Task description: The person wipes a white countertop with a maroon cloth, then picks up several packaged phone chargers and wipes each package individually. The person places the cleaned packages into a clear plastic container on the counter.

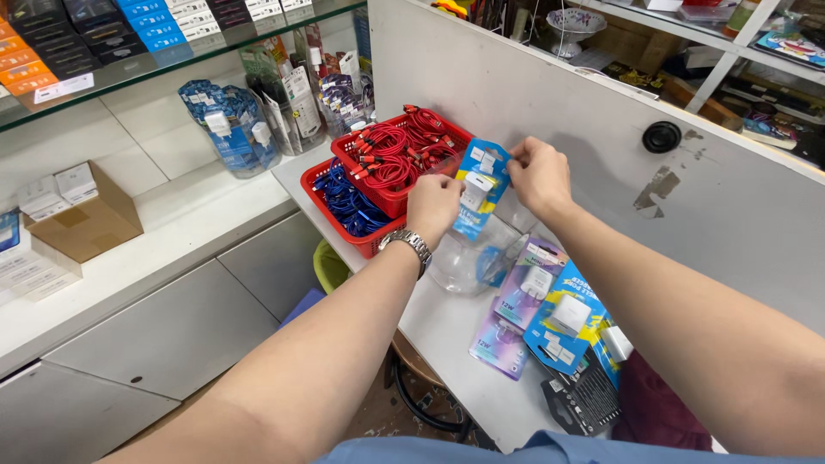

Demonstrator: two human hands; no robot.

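Overhead, a shop corner: narrow white table (447,331) set against a scuffed grey partition wall (601,112), with a white counter (163,241) and grey cabinet doors to the left and a glass shelf (172,56) of small boxed goods above. Left hand (432,206), steel watch (408,243) on the wrist, has its grip closed on the lower part of a blue blister pack (479,185) holding a small white charger; right hand (539,174) pinches the pack's top edge between fingertips. Pack is held upright in the air just above the table, beside the baskets. Under it lies crumpled clear plastic bag (468,258). Nearer the body, flat on the table: purple charger packs (524,296), more blue charger packs (567,331), a black patterned pack (589,399) at the table edge. Two red plastic baskets touch each other behind the left hand: rear basket (404,150) is filled with coiled red cables, front basket (348,202) with coiled blue cables. Clear jars of packaged goods (232,125) stand farther back. An open cardboard box (82,215) sits on the counter. A round stool (421,378) is partly under the table.
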